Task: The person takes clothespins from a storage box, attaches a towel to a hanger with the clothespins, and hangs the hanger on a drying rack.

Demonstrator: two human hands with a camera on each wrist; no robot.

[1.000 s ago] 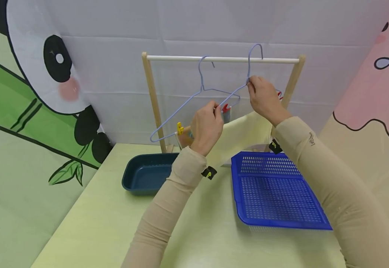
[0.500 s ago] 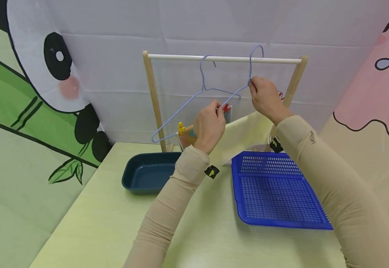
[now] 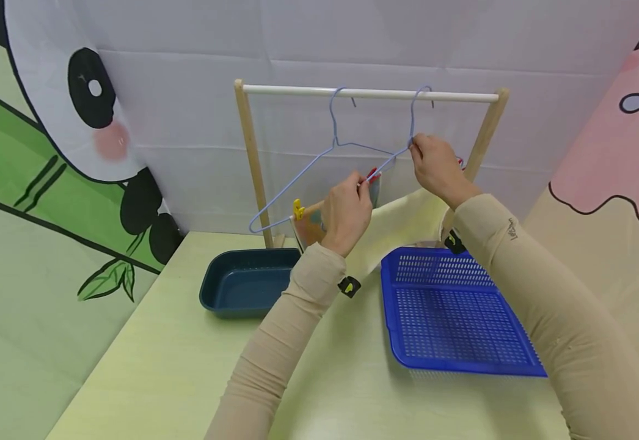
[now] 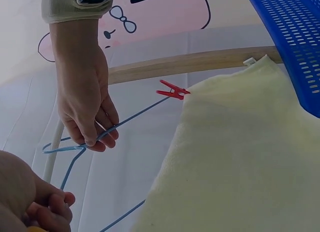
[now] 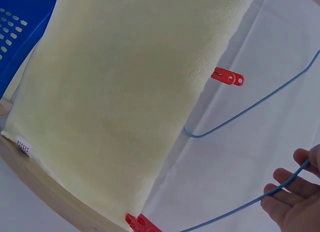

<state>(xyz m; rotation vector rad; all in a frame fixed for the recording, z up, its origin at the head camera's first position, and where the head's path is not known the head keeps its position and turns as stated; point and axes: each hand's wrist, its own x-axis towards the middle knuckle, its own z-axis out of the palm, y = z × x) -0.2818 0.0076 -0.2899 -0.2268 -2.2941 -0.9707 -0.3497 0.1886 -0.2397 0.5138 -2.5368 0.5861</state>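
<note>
A blue wire hanger (image 3: pixel 412 119) is held in both hands, its hook at the rack's white rail (image 3: pixel 374 93), apparently looped over it. My right hand (image 3: pixel 439 168) pinches the wire just below the hook. On the hanger's left sloping arm, my left hand (image 3: pixel 346 214) grips the wire. From this hanger hangs a pale yellow cloth (image 4: pixel 225 147), partly hidden behind the hands in the head view. Red clothespins hold its upper edge; one clothespin (image 4: pixel 173 91) shows in the left wrist view, another clothespin (image 5: pixel 228 76) in the right wrist view.
Left of it on the rail hangs a second blue hanger (image 3: pixel 300 175) with a patterned cloth (image 3: pixel 310 227) and a yellow clothespin (image 3: pixel 299 209). On the table (image 3: pixel 149 366) stand a dark teal basin (image 3: pixel 231 305) at left and a blue perforated basket (image 3: pixel 462 363) at right.
Both hands and the hanger have moved down slightly, so the hook has sunk from above the rail to rail height, its tip now below the rail.
</note>
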